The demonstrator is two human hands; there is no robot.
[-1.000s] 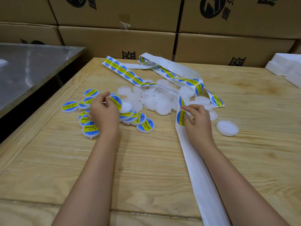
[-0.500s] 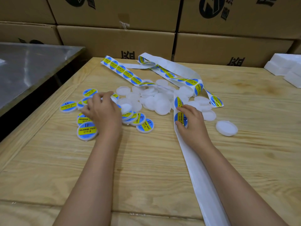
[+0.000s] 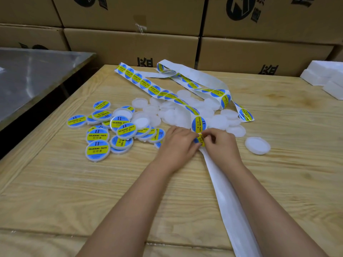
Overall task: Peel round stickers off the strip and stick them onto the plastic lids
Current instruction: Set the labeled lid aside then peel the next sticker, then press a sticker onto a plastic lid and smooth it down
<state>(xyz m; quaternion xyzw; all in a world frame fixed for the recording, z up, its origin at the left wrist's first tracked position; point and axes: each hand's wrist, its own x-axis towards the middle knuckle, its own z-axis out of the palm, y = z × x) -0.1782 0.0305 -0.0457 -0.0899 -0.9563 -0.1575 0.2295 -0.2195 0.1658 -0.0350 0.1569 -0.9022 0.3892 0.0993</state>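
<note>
1. Where the strip (image 3: 232,210) runs off toward six o'clock, it is bare white liner. It looks thin and limp, and will probably slide or buckle unless pinned down.
2. The left hand (image 3: 178,143) and right hand (image 3: 220,145) meet just past it. Their fingertips are curled inward and both pinch one sticker (image 3: 199,140) where the printed run begins. How far it has lifted I cannot tell.
3. The sticker looks feather-light, floppy and tacky underneath. It is best taken by its very edge, so that it does not fold onto itself or cling to a finger.
4. At nine o'clock from the hands lie the labelled lids (image 3: 97,150), heaped and overlapping. At twelve the bare lids (image 3: 178,115) sit piled under the strip's loops, and a lone lid (image 3: 257,145) lies at three. They seem light, stiff and slick, so steady one by its rim when pressing a sticker on.
5. The worktop (image 3: 92,191) is pale, grainy wood, flat and matte.
6. Beyond it, a steel table (image 3: 37,76) stands at ten o'clock. Stacked cardboard boxes (image 3: 259,52) wall off twelve, and white foam blocks (image 3: 326,76) rest at two.
</note>
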